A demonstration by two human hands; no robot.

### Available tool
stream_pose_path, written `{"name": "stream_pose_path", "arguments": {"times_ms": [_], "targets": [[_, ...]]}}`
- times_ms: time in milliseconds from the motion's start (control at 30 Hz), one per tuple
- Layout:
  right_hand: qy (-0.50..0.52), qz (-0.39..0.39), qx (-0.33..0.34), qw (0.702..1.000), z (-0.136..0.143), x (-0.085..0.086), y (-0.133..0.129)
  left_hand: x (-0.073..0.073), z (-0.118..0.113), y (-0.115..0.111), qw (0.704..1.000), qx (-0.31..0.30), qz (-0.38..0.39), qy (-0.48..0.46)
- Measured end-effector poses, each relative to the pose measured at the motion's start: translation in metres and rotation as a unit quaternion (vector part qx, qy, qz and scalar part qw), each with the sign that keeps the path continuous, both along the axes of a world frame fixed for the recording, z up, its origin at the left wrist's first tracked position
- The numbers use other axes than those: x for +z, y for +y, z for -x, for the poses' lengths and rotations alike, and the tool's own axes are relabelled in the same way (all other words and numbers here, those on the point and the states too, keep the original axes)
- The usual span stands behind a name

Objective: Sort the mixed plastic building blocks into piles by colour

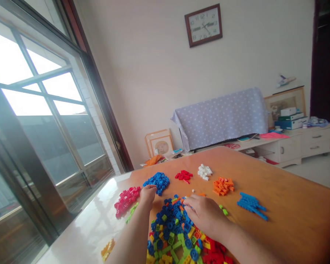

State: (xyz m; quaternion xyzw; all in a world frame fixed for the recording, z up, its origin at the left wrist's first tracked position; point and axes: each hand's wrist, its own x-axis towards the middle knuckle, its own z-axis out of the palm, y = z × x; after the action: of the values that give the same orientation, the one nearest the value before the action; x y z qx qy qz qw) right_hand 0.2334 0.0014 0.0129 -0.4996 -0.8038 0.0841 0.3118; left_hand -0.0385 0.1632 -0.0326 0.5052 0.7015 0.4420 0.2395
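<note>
My left hand [149, 193] is at the near left edge of a heap of small blue toy bricks [158, 181]. Its fingers look pressed together, and whatever is in them is hidden. Over the top right of a large mixed heap of building bricks [172, 229] reaches my right hand [202, 211], palm down. Its bent fingers and thumb are apart, at the blue pieces, with nothing visible between them. Blue round pieces and green, yellow, orange and red bricks make up the mixed heap. My right forearm covers part of it.
Around the wooden table [286, 194] lie sorted heaps: pink bricks [127, 201], red bricks [184, 176], white bricks [205, 171], orange bricks [223, 186], long blue pieces [251, 204], yellow bricks [107, 249] and green bricks [132, 212]. Behind it stands a cloth-covered screen [222, 117].
</note>
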Motion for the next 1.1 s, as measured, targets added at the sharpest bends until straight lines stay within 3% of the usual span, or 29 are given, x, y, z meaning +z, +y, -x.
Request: {"name": "stream_pose_path", "arguments": {"times_ms": [233, 533, 700, 900, 1100], "targets": [[-0.004, -0.006, -0.002, 1.000, 0.001, -0.002, 0.003, -0.001, -0.013, 0.012, 0.999, 0.019, -0.002, -0.031], [-0.003, -0.003, 0.003, 1.000, 0.000, -0.002, 0.001, 0.003, -0.014, -0.012, 0.999, 0.006, -0.035, 0.010], [-0.010, 0.008, 0.001, 1.000, 0.001, 0.001, 0.001, 0.004, -0.024, -0.033, 0.992, -0.102, -0.031, 0.067], [-0.050, 0.028, -0.007, 0.998, 0.001, -0.002, -0.002, 0.002, -0.052, -0.044, 0.946, -0.289, -0.035, 0.144], [-0.094, 0.127, 0.063, 0.985, -0.002, -0.016, 0.000, 0.008, -0.065, -0.051, 0.915, -0.359, -0.032, 0.183]]}}
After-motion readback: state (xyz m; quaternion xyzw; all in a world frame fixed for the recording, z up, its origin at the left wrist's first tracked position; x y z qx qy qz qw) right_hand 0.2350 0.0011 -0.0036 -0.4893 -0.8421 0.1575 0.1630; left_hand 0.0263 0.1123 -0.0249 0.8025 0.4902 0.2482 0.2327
